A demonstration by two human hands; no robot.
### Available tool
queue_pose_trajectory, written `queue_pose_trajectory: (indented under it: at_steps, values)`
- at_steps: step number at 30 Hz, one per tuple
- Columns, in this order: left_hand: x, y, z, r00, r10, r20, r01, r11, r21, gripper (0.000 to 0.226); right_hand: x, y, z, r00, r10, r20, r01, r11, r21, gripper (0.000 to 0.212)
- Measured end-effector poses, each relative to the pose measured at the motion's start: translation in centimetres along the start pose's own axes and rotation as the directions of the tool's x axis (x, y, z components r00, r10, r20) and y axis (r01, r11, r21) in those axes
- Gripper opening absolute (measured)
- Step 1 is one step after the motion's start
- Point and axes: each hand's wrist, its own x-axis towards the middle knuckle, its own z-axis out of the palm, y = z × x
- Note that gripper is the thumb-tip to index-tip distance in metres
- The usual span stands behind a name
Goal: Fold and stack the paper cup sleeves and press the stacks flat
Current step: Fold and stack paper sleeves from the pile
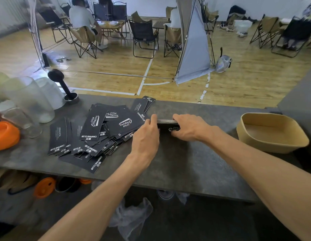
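A stack of black paper cup sleeves point(166, 125) with white lettering stands on edge on the grey counter point(186, 162). My left hand point(146, 134) grips its left end and my right hand point(189, 127) grips its right end. A loose, fanned pile of the same black sleeves point(94, 133) lies flat to the left of my hands. A few more sleeves point(144, 104) rest near the counter's far edge.
A tan paper bowl point(271, 133) sits at the right. Frosted plastic cups point(29, 98), a black tamper in a metal ring point(67, 93) and an orange lid point(5, 134) stand at the left. Folding chairs and seated people fill the wooden floor beyond.
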Motion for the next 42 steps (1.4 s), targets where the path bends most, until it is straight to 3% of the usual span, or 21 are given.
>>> queue_pose_trajectory:
  at_steps: [3, 8, 12, 15, 17, 19, 23, 25, 34, 39, 42]
  values:
    - [-0.4, 0.6, 0.3, 0.999, 0.014, 0.039, -0.021, 0.982, 0.189, 0.065, 0.0, 0.0, 0.2, 1.000, 0.003, -0.011, -0.003, 1.000, -0.001, 0.028]
    - [0.2, 0.2, -0.2, 0.999, 0.040, 0.022, -0.044, 0.983, 0.180, 0.022, 0.2, 0.3, 0.3, 0.999, -0.013, -0.040, 0.014, 1.000, 0.010, 0.030]
    - [0.7, -0.6, -0.5, 0.996, 0.070, 0.056, -0.075, 0.993, 0.096, 0.005, 0.1, 0.3, 0.7, 0.995, -0.038, -0.088, 0.039, 0.999, 0.006, 0.028]
    - [1.3, -1.5, -1.0, 0.990, 0.118, 0.083, -0.117, 0.993, -0.017, 0.020, 0.1, 0.3, 1.2, 0.989, -0.060, -0.132, 0.055, 0.998, -0.040, 0.030]
    - [2.1, -3.0, -1.7, 0.995, 0.093, 0.019, -0.092, 0.994, -0.065, 0.024, 0.1, 0.4, 1.3, 0.988, -0.063, -0.141, 0.057, 0.997, -0.046, 0.031]
    - [3.1, -5.3, -2.4, 0.998, 0.058, -0.035, -0.057, 0.998, 0.029, 0.024, 0.2, 0.5, 1.4, 0.986, -0.069, -0.153, 0.063, 0.997, -0.044, 0.033]
    - [4.1, -7.9, -2.9, 0.977, 0.016, 0.211, -0.076, 0.956, 0.284, 0.056, 0.3, 0.4, 2.0, 0.979, -0.063, -0.195, 0.051, 0.996, -0.068, 0.039]
    - [4.0, -8.0, -2.8, 0.976, 0.037, 0.215, -0.101, 0.950, 0.295, 0.053, 0.3, 0.3, 2.1, 0.975, -0.056, -0.215, 0.040, 0.996, -0.077, 0.041]
    - [3.7, -7.7, -3.7, 0.994, 0.043, 0.097, -0.063, 0.976, 0.209, 0.052, 0.0, 0.0, 2.0, 0.976, -0.056, -0.208, 0.029, 0.991, -0.131, 0.043]
    - [3.1, -5.7, -5.3, 0.992, -0.055, 0.111, 0.049, 0.997, 0.063, 0.064, 0.2, -0.2, 1.6, 0.984, -0.042, -0.173, 0.000, 0.972, -0.235, 0.049]
    - [3.0, -4.5, -6.3, 0.983, -0.074, 0.167, 0.089, 0.993, -0.082, 0.075, 0.3, -0.2, 1.5, 0.987, -0.034, -0.154, 0.004, 0.981, -0.193, 0.049]
